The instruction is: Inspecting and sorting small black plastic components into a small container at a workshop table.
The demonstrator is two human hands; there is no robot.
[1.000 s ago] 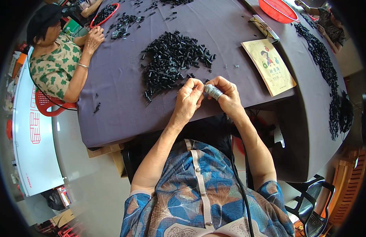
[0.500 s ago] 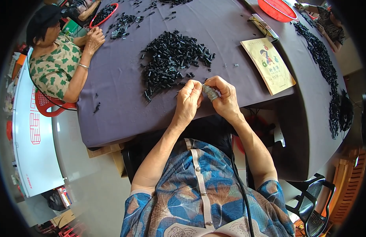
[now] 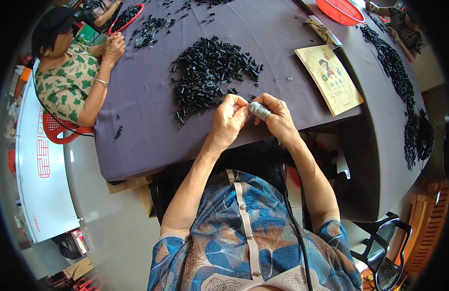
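My left hand (image 3: 228,119) and my right hand (image 3: 278,116) meet just over the table's front edge, fingertips pinched together. A speckled grey-white wrap (image 3: 259,111) covers what looks like my right thumb. Whatever sits between the fingertips is too small and hidden to make out. Right beyond my hands lies a large heap of short black tubular plastic pieces (image 3: 210,70), with a few strays around its edge.
A grey cloth covers the table (image 3: 142,106). To the right lie a yellow booklet (image 3: 328,80) and a rolled-up magazine (image 3: 323,33). Red baskets (image 3: 341,10) and more black pieces (image 3: 396,72) are farther off. At the left, another person (image 3: 71,72) works with both hands.
My right thumb has turned, so its wrap now lies more level and shows more. My left fingers have shifted slightly; both hands stay pinched together.
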